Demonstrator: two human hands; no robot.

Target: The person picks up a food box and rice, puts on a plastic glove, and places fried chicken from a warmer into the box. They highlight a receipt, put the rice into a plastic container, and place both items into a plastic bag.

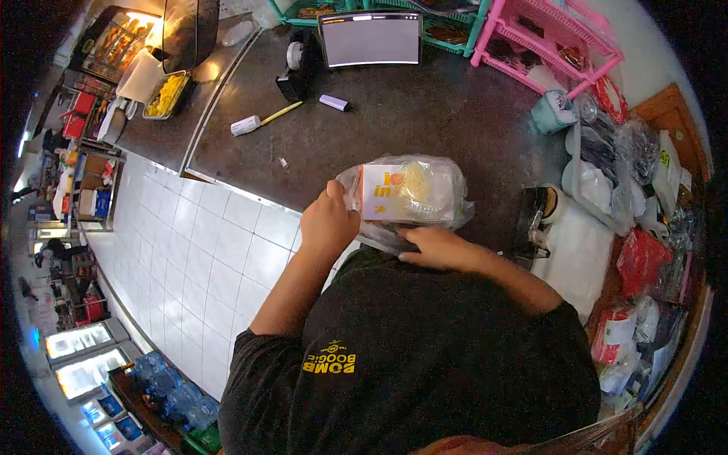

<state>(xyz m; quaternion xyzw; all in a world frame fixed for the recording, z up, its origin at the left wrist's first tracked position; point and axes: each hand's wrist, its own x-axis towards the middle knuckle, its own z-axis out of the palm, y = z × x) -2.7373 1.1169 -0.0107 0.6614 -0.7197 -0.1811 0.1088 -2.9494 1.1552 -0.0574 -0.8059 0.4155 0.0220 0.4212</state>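
Note:
A clear plastic bag [464,205] lies at the table's near edge, in front of my black shirt. Inside it are a white box with orange print [379,199] and a pale yellowish round item [417,186], whose kind I cannot make out. My left hand [330,221] is closed on the bag's left side, next to the box. Along the bag's near edge, my right hand [434,246] holds the plastic with bent fingers, partly hidden from view.
On the dark table [334,144] lie a white-and-yellow brush-like tool [246,125] and a lilac marker-like object [334,102]. A screen [371,42] stands behind. Pink racks [523,72] and a tray of plastic bags [576,178] are at right; a yellow-filled container [165,97] is at left.

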